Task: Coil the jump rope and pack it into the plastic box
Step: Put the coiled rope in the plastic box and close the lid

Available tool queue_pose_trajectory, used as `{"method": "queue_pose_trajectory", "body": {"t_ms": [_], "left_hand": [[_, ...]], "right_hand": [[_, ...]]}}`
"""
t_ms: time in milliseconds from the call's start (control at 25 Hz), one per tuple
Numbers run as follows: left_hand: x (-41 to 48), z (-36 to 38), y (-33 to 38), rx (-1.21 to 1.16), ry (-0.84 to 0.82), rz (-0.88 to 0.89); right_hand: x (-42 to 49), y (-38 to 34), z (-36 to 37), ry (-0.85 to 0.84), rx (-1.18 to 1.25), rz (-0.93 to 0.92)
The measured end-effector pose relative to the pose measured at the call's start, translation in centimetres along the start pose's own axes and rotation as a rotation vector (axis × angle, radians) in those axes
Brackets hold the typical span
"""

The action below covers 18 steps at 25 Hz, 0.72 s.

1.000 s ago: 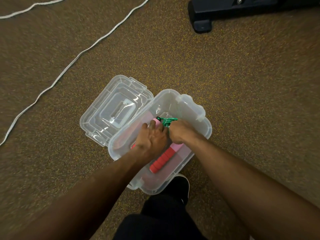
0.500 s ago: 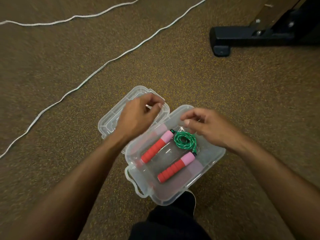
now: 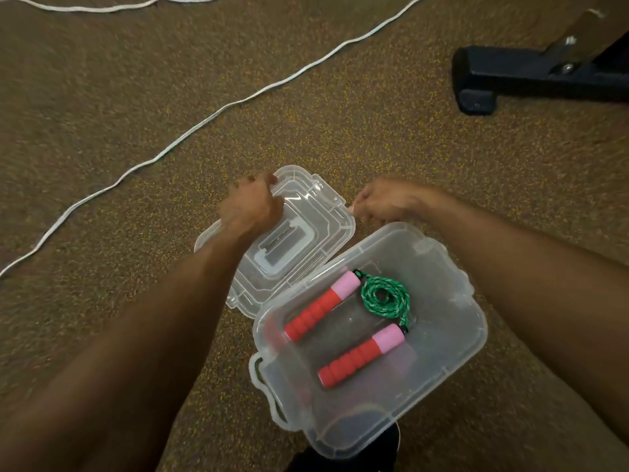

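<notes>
Both hands have left the plastic box (image 3: 452, 376) for its hinged lid (image 3: 306, 233) at frame centre, left hand (image 3: 250, 207) gripping the far edge, right hand (image 3: 384, 202) pinching a corner; the light, floppy jump rope (image 3: 384, 298) lies coiled inside, best lifted by its stiff foam handles (image 3: 360, 356).

Count, head view:
- clear plastic box (image 3: 452, 376): 1
- hinged clear lid (image 3: 306, 240): 1
- red-and-pink jump rope handles: 2 ( (image 3: 321, 310), (image 3: 360, 356))
- green rope coil (image 3: 386, 296): 1
- bare hands: 2, left hand (image 3: 250, 206), right hand (image 3: 388, 201)
- white cord runs on carpet: 2 ( (image 3: 204, 120), (image 3: 102, 7))
- black equipment foot (image 3: 503, 80): 1
</notes>
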<state>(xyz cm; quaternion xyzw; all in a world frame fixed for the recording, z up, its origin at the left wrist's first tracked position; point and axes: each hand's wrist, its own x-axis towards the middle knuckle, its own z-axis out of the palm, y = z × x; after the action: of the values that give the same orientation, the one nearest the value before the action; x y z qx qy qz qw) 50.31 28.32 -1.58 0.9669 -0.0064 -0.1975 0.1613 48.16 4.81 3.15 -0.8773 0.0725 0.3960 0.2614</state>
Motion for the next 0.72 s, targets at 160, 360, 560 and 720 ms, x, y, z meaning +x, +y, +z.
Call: {"method": "queue_pose_trajectory", "body": {"t_ms": [160,360,560,720], "left_hand": [[1.4,1.0,-1.1,0.034,-0.035,-0.189],[2.3,1.5,-1.4,-0.178,-0.030,-0.113],[1.7,-1.5,2.4,-0.171,-0.029,0.006],[0.1,-4.6,5.5,-0.180,-0.082,0.098]], "right_hand": [[3.5,0.3,1.8,-0.111,-0.082,0.017],[4.8,2.1,1.8,-0.116,-0.020,0.030],[3.2,5.3,1.4,-0.025,0.170,-0.022],[1.8,7.0,1.1,0.051,0.492,0.014]]}}
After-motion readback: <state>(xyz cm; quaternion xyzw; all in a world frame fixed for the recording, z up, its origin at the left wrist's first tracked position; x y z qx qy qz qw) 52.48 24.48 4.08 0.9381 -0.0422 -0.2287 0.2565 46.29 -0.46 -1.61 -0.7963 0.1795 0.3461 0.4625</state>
